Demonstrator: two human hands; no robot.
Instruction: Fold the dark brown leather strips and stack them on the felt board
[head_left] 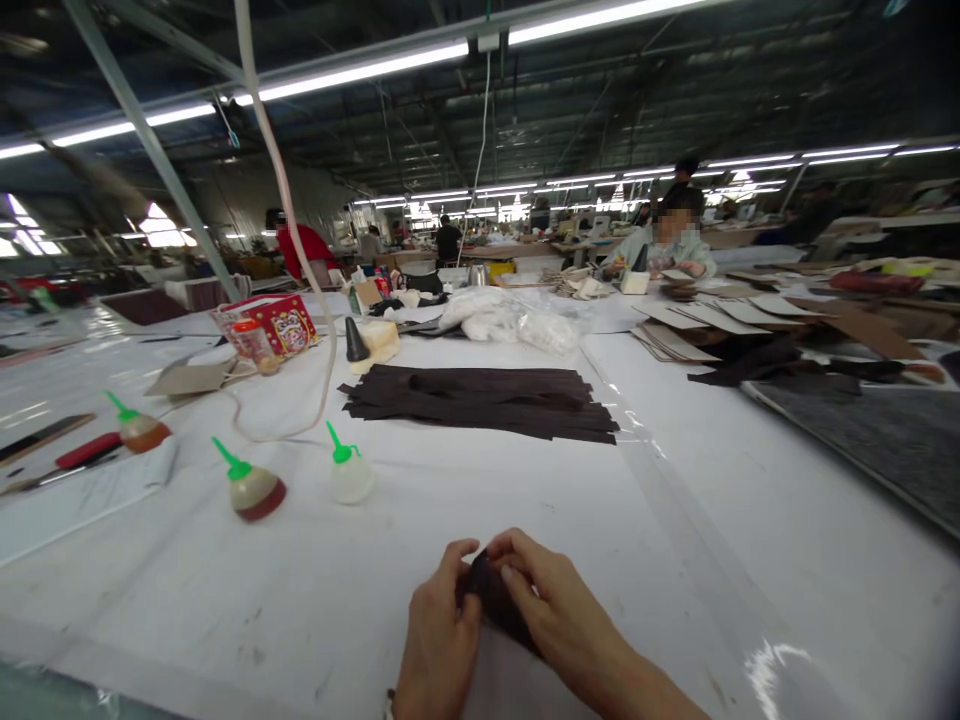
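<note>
Low in the head view, just above the white table, both hands grip one dark brown strip point(496, 597). My left hand point(442, 625) pinches its left end between thumb and fingers. From the other side my right hand point(546, 590) closes on the same strip, thumb against fingers. Part of the strip is hidden behind the right hand, and its lower edge shows below. Farther forward lies a flat pile of dark brown strips point(480, 402), side by side. To the left stand a bottle of clear liquid with a green nozzle point(351, 480) and a bottle of reddish liquid point(256, 492).
A third green-nozzled bottle point(142, 432) stands near a red-handled tool point(88, 450) at left. A pale hose point(281, 180) hangs onto the table. Behind the pile are a black cone point(355, 340) and plastic bags point(510, 318). Stacked panels point(720, 318) lie at right; a co-worker point(667, 245) sits beyond.
</note>
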